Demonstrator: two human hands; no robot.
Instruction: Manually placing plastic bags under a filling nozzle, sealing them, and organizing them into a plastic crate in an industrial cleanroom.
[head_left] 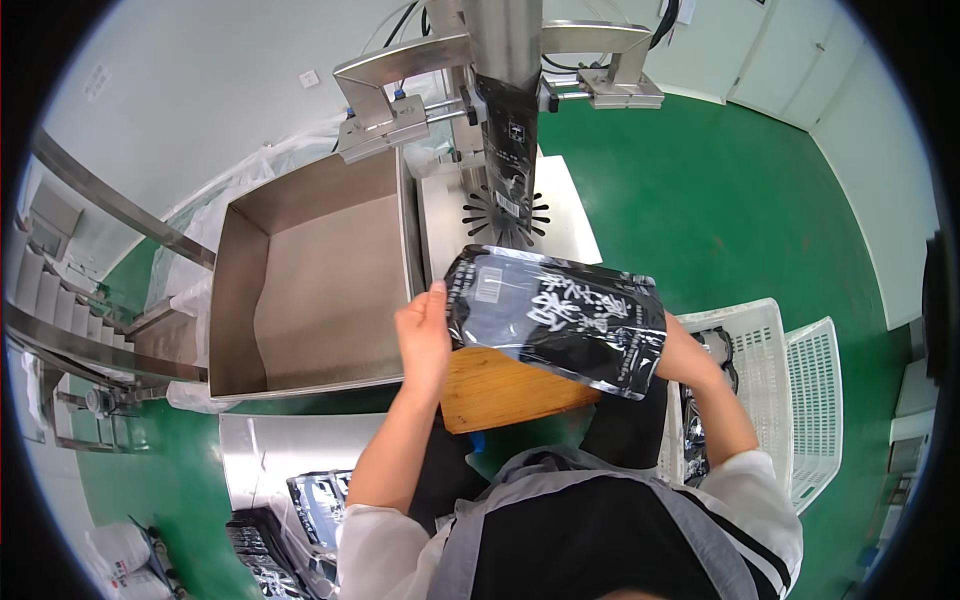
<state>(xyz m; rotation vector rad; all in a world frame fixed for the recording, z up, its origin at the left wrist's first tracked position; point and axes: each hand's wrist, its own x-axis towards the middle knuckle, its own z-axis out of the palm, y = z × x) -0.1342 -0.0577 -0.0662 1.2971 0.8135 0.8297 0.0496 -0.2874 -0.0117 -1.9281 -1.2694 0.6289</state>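
A black plastic pouch (555, 315) with white lettering and a clear window is held up before my body, above a wooden board (505, 390). My left hand (425, 335) is closed on its left end, thumb at the edge. My right hand (682, 352) grips the other end, its fingers hidden behind the pouch. Just beyond, a second black pouch (510, 150) hangs upright from the steel filling tube (503, 40), between two pneumatic clamp arms. Below that pouch is a metal plate (570, 215) with a ring of dark slots.
To the left stands a deep steel tray (330, 275). A white plastic basket (765, 380) at the right holds black pouches (693, 430). On a steel surface (265, 450) at the lower left, more flat pouches (320, 505) lie near a dark stack (265, 555).
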